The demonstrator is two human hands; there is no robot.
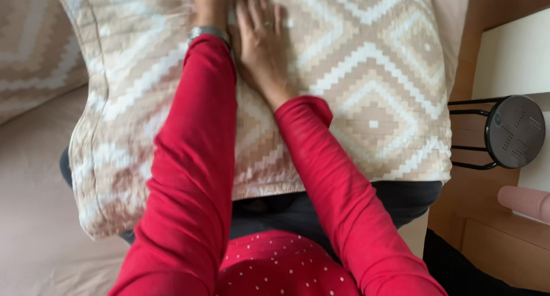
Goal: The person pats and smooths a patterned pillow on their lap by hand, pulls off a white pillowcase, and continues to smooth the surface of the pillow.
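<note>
A large quilted pillow in a beige, tan and white diamond-pattern cover (355, 95) lies flat across the person's lap, its near edge over dark trousers and its far edge running out of the top of the view. The right hand (260, 41) rests on it palm down, fingers spread and flat, gripping nothing; a ring shows on 1 finger. The left hand (206, 4) sits just beside it, largely cut off by the top edge, so whether it presses or pinches the fabric cannot be told; a metal wristwatch (209, 32) shows at the red sleeve's cuff. The cover looks fully on and mostly smooth, with some rumpling at the left edge. To the left lies a beige bedsheet (34, 204); to the right stands a round black perforated metal disc on a wire frame (514, 131).
</note>
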